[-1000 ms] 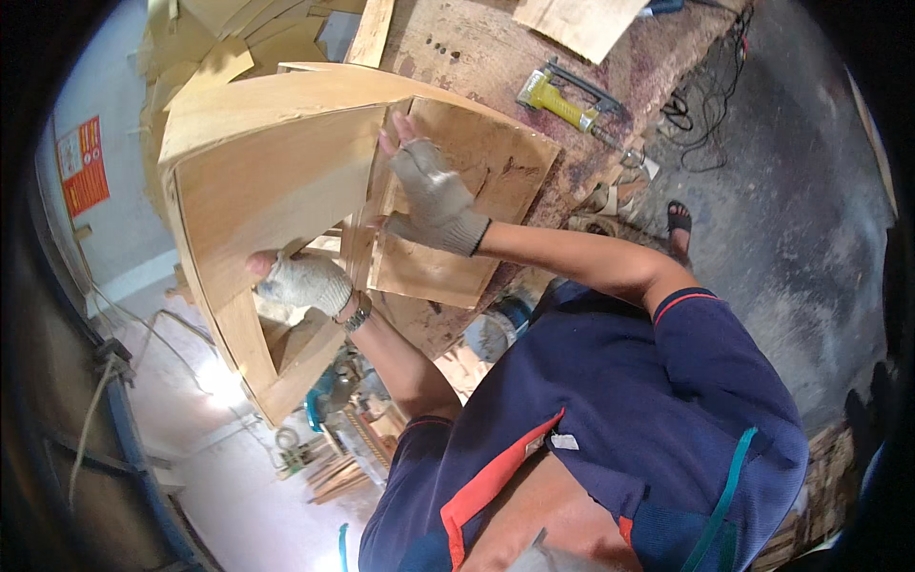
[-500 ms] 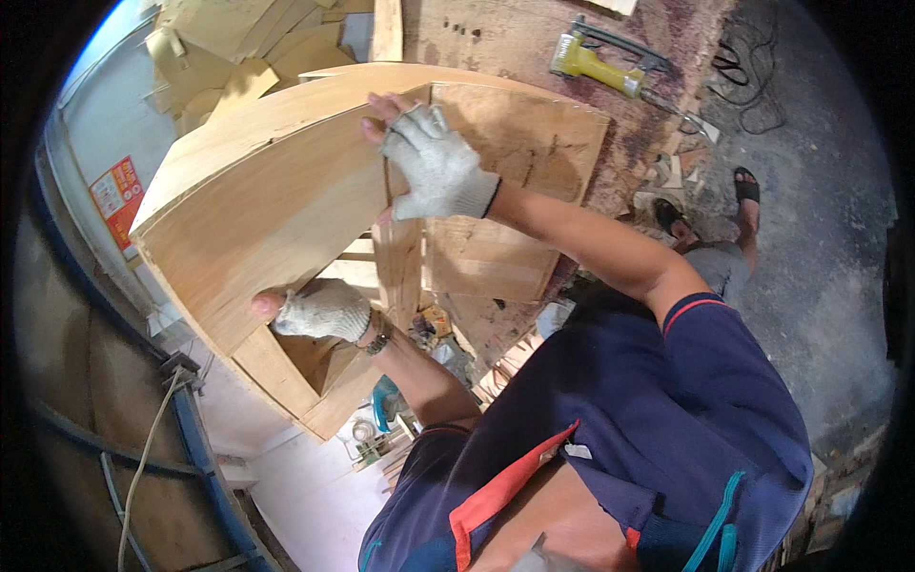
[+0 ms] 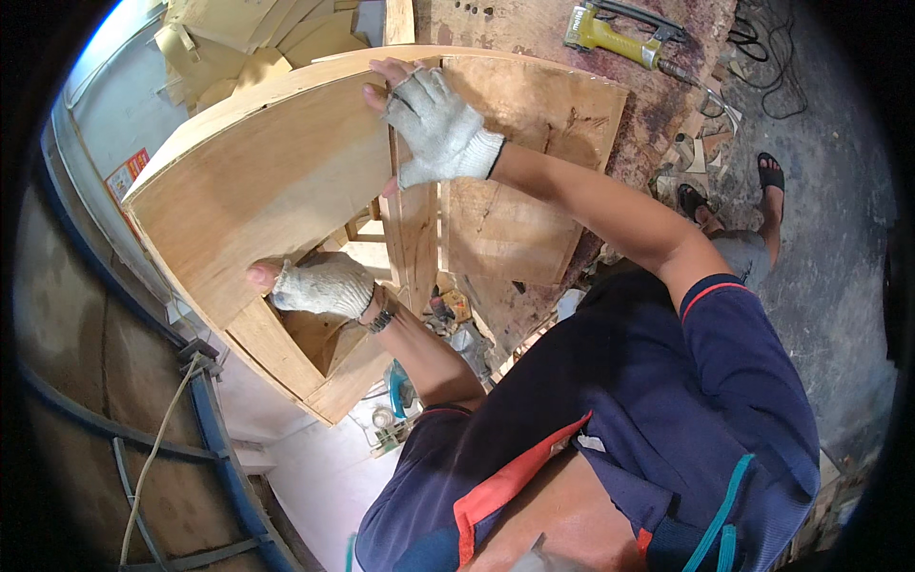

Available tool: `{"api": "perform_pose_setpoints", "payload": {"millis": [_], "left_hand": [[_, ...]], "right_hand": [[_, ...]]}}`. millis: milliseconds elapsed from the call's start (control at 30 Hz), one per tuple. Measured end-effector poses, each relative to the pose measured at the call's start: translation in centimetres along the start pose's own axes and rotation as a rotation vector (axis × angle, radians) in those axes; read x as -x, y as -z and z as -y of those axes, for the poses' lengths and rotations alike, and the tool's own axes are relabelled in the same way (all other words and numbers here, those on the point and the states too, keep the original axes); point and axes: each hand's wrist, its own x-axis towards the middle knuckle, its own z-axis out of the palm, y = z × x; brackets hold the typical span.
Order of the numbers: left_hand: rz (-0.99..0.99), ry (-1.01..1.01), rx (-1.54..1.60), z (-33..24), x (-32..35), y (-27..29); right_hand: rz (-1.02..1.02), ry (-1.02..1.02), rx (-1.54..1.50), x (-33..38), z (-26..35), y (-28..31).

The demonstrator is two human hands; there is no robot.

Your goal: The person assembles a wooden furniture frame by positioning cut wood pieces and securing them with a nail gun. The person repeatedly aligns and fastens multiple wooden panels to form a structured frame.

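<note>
A large plywood frame (image 3: 257, 195) with a curved upper edge stands tilted in front of me, its flat panel face toward me. My left hand (image 3: 322, 286), in a fingerless white knit glove, is closed over the panel's lower edge. Its thumb lies on the panel face, and the other fingers are hidden inside the opening. In a matching glove, my right hand (image 3: 438, 129) rests across the panel's right end near the top. Its fingers are spread, with the thumb lower down beside an upright board (image 3: 415, 238).
A yellow air stapler (image 3: 615, 40) lies on a stained work surface (image 3: 534, 29) at the back right. Cardboard pieces (image 3: 310, 43) are piled at the back left. Below the frame sits a teal power tool (image 3: 398, 386). Blue metal framing (image 3: 205, 410) runs along the left.
My view has shifted, so most things sit higher in it. The frame's left end has moved leftward, covering more of a red sheet on the wall. Both hands keep their places on the frame.
</note>
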Motion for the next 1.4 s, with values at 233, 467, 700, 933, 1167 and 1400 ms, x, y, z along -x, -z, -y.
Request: {"api": "perform_pose_setpoints", "payload": {"millis": [233, 467, 700, 933, 1167, 1400], "left_hand": [[0.03, -0.139, -0.086, 0.4, 0.7, 0.0], [0.075, -0.09, -0.201, 3.6, -1.6, 3.0], [-0.002, 0.178, -0.1, 1.3, -0.8, 1.3], [0.092, -0.337, -0.459, 4.3, -0.8, 3.5], [0.147, -0.742, -1.077, 6.6, -2.0, 6.1], [0.001, 0.011, -0.084, 3.3, -0.7, 2.2]], "right_hand": [[-0.044, -0.024, -0.086, 0.3, -0.3, -0.7], [-0.064, -0.032, -0.126, 0.7, -0.5, -1.7], [-0.089, -0.027, -0.133, 0.7, -1.1, -2.2], [-0.052, -0.044, -0.089, 0.7, -0.7, -1.1], [-0.062, -0.041, -0.151, 0.5, -0.6, -1.4], [-0.068, -0.031, -0.235, 0.1, -1.3, -1.7]]}}
